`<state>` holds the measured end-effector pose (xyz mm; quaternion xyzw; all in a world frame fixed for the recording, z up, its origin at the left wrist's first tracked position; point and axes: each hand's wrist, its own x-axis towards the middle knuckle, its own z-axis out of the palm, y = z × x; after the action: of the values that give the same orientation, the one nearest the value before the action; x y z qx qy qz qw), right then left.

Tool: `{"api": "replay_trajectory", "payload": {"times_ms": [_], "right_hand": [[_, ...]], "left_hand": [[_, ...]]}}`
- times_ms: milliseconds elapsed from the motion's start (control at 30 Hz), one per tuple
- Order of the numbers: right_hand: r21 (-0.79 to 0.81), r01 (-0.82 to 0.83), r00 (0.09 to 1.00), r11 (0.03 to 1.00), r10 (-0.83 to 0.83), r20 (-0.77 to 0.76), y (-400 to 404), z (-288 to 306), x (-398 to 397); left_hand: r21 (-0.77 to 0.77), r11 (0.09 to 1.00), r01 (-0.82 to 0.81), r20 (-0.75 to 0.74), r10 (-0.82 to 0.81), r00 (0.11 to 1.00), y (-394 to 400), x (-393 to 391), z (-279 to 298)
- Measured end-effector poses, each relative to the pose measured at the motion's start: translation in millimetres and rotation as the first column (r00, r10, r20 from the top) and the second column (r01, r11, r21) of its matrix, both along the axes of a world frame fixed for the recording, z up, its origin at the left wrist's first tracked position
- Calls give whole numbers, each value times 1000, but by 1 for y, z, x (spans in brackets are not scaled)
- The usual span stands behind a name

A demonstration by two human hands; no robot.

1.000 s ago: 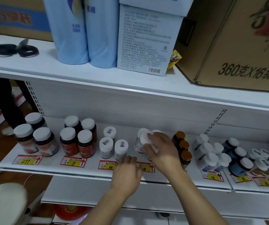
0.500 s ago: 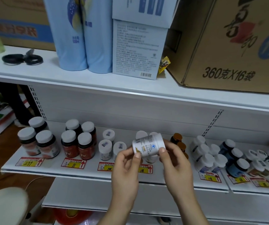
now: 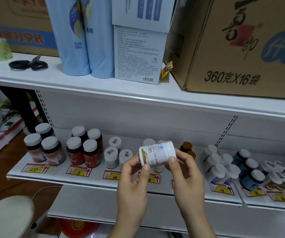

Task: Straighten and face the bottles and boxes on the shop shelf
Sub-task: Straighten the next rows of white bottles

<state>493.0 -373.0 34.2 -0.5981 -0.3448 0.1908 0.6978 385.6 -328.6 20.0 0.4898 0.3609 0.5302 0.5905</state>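
Observation:
A small white bottle (image 3: 157, 153) with a gold and blue label lies on its side in the air in front of the lower shelf (image 3: 93, 180). My left hand (image 3: 132, 182) pinches its bottom end and my right hand (image 3: 186, 176) grips its capped end. Behind it stand white-capped bottles of the same row (image 3: 148, 142). To the left are small white bottles (image 3: 110, 156), red bottles (image 3: 82, 152) and dark bottles (image 3: 43, 148). Amber bottles (image 3: 186, 146) stand just right of my hands.
White bottles (image 3: 217, 165) and blue bottles (image 3: 249, 170) fill the shelf's right side. On the upper shelf (image 3: 138, 96) stand two pale blue bottles (image 3: 83, 36), stacked white boxes (image 3: 138, 54), a large cardboard carton (image 3: 241, 45) and black hair ties (image 3: 28, 65). A cream stool (image 3: 6, 215) sits lower left.
A second ago my right hand gripped the bottle on the shelf while my left rested on the shelf edge. Both hands now hold it lifted and turned sideways; it has stayed there since.

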Motion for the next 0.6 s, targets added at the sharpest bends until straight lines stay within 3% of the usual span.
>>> {"api": "replay_trajectory", "payload": {"times_ms": [200, 400, 600], "right_hand": [[93, 0, 1000, 996, 1, -13, 0, -4, 1], [17, 52, 998, 998, -51, -45, 8, -3, -3], [8, 33, 999, 999, -33, -25, 16, 0, -16]], "left_hand": [[-7, 999, -51, 38, 51, 998, 0, 5, 8], [9, 1000, -20, 114, 19, 993, 7, 0, 8], [-14, 999, -37, 62, 38, 997, 20, -8, 16]]}}
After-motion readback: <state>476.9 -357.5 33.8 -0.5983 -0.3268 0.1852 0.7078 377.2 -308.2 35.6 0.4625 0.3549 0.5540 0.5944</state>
